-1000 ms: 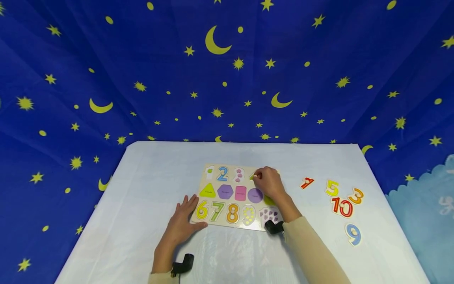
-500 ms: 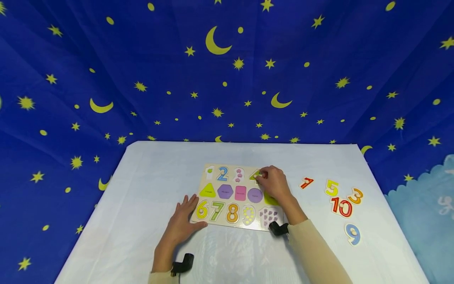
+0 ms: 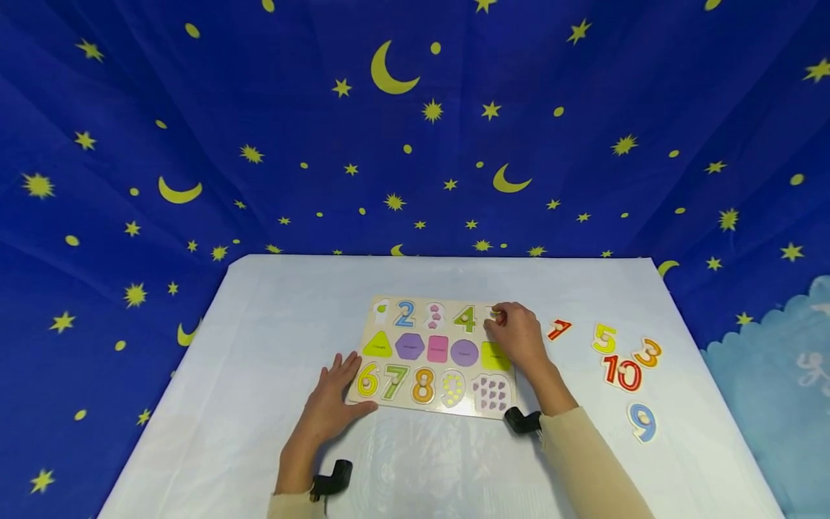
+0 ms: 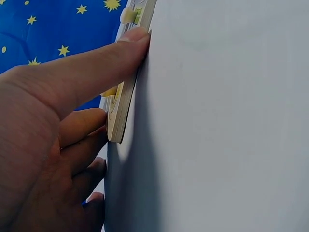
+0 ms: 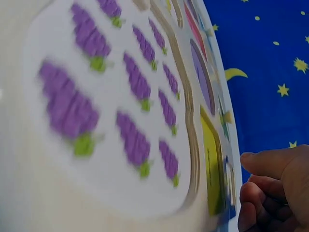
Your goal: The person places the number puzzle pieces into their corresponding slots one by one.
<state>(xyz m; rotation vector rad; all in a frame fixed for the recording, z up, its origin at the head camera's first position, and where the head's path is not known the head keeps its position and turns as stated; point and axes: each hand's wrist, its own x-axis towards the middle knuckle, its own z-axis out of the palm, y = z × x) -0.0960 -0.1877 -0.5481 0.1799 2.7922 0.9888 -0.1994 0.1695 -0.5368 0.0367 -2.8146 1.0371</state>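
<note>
Board [image 3: 449, 324] is being touched by outstretched fingers of the left hand [image 3: 329, 402]. The right hand [image 3: 516, 335], fingers loosely bent and empty, is being held at its far right corner. Just right of that hand, the slanted 1 [image 3: 559, 330] is lying.

One board [image 3: 436, 404] carries five shapes [image 3: 437, 349] and five numbers [image 3: 423, 385], with five loose numbers [image 3: 622, 373] on one tabletop [image 3: 305, 303]. Two wrist cameras [image 3: 333, 478] are in view.

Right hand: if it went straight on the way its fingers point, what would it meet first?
Probably the green 4 piece, seated in the board just left of the right hand in the head view. The hand's height above the board is unclear, so it might pass over.
</note>
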